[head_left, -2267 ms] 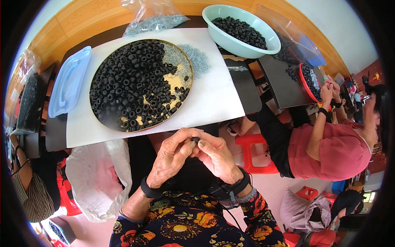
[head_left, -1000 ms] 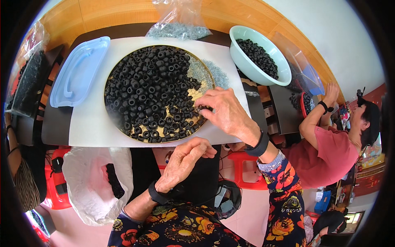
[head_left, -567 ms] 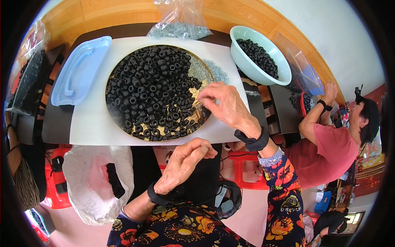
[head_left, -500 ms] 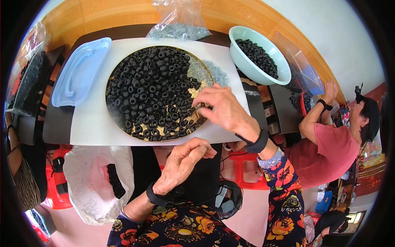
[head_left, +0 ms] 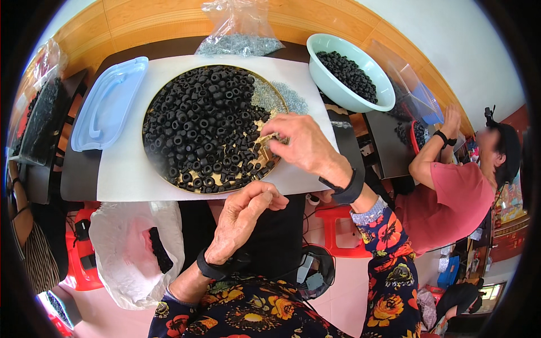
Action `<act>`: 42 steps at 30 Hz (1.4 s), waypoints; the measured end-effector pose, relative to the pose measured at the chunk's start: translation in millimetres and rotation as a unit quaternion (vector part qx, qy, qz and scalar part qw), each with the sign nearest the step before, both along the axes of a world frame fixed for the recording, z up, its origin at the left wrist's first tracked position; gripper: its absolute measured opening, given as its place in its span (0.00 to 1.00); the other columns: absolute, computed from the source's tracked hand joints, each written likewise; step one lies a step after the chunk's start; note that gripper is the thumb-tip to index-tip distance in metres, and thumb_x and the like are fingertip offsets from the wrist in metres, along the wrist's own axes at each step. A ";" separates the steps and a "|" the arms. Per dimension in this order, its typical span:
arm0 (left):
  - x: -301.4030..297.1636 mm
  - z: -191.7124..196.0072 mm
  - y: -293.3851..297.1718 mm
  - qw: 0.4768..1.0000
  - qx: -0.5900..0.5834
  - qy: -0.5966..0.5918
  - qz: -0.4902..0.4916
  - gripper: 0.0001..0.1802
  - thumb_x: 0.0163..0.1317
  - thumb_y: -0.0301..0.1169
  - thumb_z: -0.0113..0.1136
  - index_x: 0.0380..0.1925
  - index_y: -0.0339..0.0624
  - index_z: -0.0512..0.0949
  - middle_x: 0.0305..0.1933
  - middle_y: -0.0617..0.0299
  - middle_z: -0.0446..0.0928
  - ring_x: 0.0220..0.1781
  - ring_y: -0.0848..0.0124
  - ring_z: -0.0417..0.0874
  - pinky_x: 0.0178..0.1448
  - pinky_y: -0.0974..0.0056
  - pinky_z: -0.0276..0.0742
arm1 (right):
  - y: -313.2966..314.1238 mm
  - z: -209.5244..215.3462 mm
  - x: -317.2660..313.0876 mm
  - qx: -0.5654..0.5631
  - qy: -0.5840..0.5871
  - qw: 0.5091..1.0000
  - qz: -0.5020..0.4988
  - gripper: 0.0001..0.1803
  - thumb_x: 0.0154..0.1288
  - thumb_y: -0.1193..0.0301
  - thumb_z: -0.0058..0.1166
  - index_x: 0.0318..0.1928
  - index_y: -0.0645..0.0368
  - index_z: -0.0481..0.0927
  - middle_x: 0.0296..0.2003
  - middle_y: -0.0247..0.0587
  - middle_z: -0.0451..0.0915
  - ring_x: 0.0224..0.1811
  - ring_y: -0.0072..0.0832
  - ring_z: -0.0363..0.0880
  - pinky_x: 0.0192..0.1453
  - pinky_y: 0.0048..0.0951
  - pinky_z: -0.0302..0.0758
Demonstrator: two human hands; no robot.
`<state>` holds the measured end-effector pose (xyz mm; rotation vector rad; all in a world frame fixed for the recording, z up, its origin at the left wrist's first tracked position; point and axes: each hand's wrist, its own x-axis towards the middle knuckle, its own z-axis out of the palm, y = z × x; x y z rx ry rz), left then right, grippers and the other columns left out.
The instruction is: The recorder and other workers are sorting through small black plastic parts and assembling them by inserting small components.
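A round gold-coloured tray (head_left: 265, 174) lies on a white sheet, heaped with small black ring-shaped parts (head_left: 197, 115) with open holes. Small clear pieces (head_left: 265, 94) lie at its upper right. My right hand (head_left: 304, 141) is over the tray's right side, thumb and fingers closed together above the bared gold surface; whatever is between them is too small to make out. Just off the tray's near edge is my left hand (head_left: 239, 219), its fingers curled and thumb pressed against them. What it holds, if anything, is hidden.
A pale green basin (head_left: 315, 62) with black parts stands at the back right. A blue lid (head_left: 110, 104) lies left of the tray. Behind it sits a clear bag (head_left: 239, 42) of small pieces. A white bag (head_left: 121, 253) hangs below the table edge. A co-worker (head_left: 451, 191) sits at right.
The whole view has shifted slightly. My right fingers have moved a little up over the tray, still closed. My left hand stays curled near the tray's edge.
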<state>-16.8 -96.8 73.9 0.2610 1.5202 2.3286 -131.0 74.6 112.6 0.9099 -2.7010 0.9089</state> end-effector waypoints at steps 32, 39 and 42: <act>-46.1 25.8 18.0 0.935 -0.192 0.177 0.238 0.07 0.66 0.23 0.52 0.40 0.32 0.77 0.31 0.60 0.80 0.36 0.78 0.80 0.40 0.72 0.75 | -3.1 7.7 28.3 -0.386 -0.291 0.876 -0.002 0.06 0.65 0.76 0.56 0.36 0.68 0.81 0.27 0.34 0.81 0.29 0.16 0.78 0.34 0.17 0.76; -48.4 18.7 15.8 0.942 -0.176 0.158 0.236 0.10 0.66 0.27 0.52 0.41 0.33 0.78 0.30 0.63 0.81 0.32 0.77 0.78 0.40 0.71 0.74 | -4.0 13.2 34.3 -0.333 -0.230 0.914 0.028 0.05 0.65 0.79 0.54 0.39 0.68 0.80 0.28 0.37 0.82 0.33 0.20 0.83 0.38 0.18 0.79; -46.7 19.3 16.1 0.931 -0.221 0.164 0.238 0.09 0.66 0.26 0.51 0.41 0.33 0.78 0.30 0.63 0.80 0.33 0.78 0.78 0.39 0.71 0.74 | -3.6 6.4 34.7 -0.367 -0.263 0.892 0.015 0.05 0.64 0.79 0.54 0.39 0.68 0.80 0.30 0.37 0.82 0.33 0.20 0.83 0.39 0.19 0.79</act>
